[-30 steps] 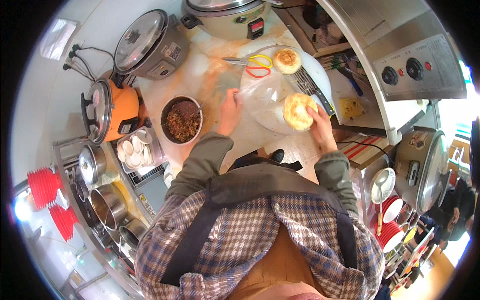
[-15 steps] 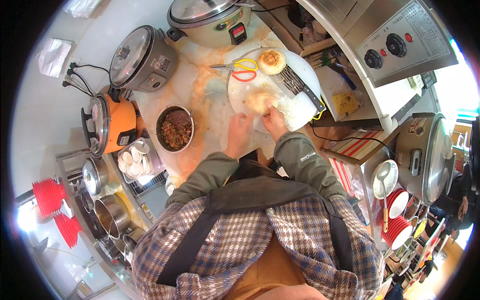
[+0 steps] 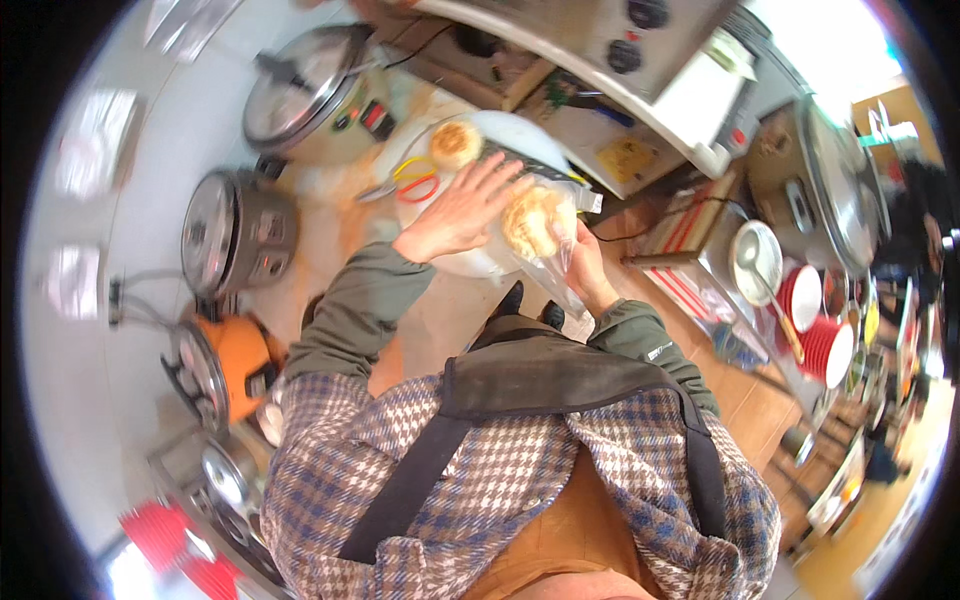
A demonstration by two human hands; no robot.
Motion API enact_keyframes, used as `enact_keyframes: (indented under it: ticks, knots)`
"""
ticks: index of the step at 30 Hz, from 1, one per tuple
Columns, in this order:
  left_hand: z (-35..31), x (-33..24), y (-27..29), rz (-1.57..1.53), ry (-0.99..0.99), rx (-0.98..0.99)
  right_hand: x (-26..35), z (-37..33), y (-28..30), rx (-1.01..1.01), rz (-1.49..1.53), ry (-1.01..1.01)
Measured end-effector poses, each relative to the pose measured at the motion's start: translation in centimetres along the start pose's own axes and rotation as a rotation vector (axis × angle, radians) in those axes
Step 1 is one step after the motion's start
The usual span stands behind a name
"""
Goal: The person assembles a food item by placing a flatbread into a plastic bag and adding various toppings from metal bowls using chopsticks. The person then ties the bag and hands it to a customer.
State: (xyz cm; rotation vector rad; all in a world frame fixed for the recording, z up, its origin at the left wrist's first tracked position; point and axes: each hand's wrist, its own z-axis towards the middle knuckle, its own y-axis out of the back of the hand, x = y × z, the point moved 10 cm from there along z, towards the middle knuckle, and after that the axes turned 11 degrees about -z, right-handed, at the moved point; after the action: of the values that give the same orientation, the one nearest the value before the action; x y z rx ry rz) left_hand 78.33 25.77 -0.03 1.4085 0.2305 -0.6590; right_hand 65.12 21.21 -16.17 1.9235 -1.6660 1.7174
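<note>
A clear plastic bag [image 3: 562, 268] with a round browned flatbread [image 3: 532, 222] in it hangs over the near right part of the round white board [image 3: 470, 262]. My right hand [image 3: 592, 272] is closed on the bag's side. Fingers stretched out and holding nothing, my left hand [image 3: 462, 212] is over the board, just left of the bread. A second round bread [image 3: 456, 144] lies at the board's far left. Beside it are scissors [image 3: 415, 185] with a yellow and a red handle loop. The knife [image 3: 530, 165] is partly hidden behind my left hand and the bag.
Grey rice cookers [image 3: 240, 235] and an orange one [image 3: 228, 368] line the left. A steel appliance with knobs [image 3: 640, 35] overhangs the far right. On the right, a white plate [image 3: 757, 258] with a ladle and stacked red bowls [image 3: 827, 350] stand by a large cooker [image 3: 815, 190].
The view has turned and shifted right. The flatbread, bare-looking and blurred before, now shows inside a clear bag at my right hand. My left hand has moved forward and spread its fingers.
</note>
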Motion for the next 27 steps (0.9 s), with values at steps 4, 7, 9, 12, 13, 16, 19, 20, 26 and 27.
enact_keyframes:
  ticks: [4, 7, 9, 12, 13, 16, 19, 20, 26, 27]
  knots:
    - [6.8, -5.1, -7.7, -0.089, -0.205, 0.299, 5.1, -4.6, 4.7, -0.226, -0.179, 0.207]
    - [11.5, -11.0, -12.0, -0.294, -0.335, 0.340, 9.2, -10.3, 9.2, -0.441, -0.238, 0.356]
    - [13.5, -15.3, -14.9, -0.405, -0.396, 0.343, 10.8, -14.7, 13.0, -0.611, -0.335, 0.337]
    - [16.3, -21.6, -19.8, -0.630, -0.441, 0.395, 13.1, -21.6, 17.8, -0.714, -0.435, 0.380]
    - [17.1, -23.8, -21.5, -0.730, -0.442, 0.418, 13.8, -24.1, 19.4, -0.725, -0.464, 0.405]
    - [19.3, -31.2, -27.4, -0.929, -0.424, 0.516, 16.1, -33.7, 24.1, -0.858, -0.522, 0.546]
    - [20.5, -39.4, -32.6, -0.845, -0.488, 0.538, 17.0, -42.4, 28.9, -0.925, -0.607, 0.477]
    - [20.7, -42.5, -34.3, -0.800, -0.544, 0.540, 17.1, -45.1, 30.2, -0.933, -0.589, 0.479]
    - [20.6, -56.5, -41.9, -1.029, -0.580, 0.844, 17.9, -57.5, 40.2, -1.083, -0.372, 0.669]
    - [21.0, -57.8, -42.6, -1.009, -0.567, 0.911, 17.9, -59.7, 41.3, -1.119, -0.363, 0.735]
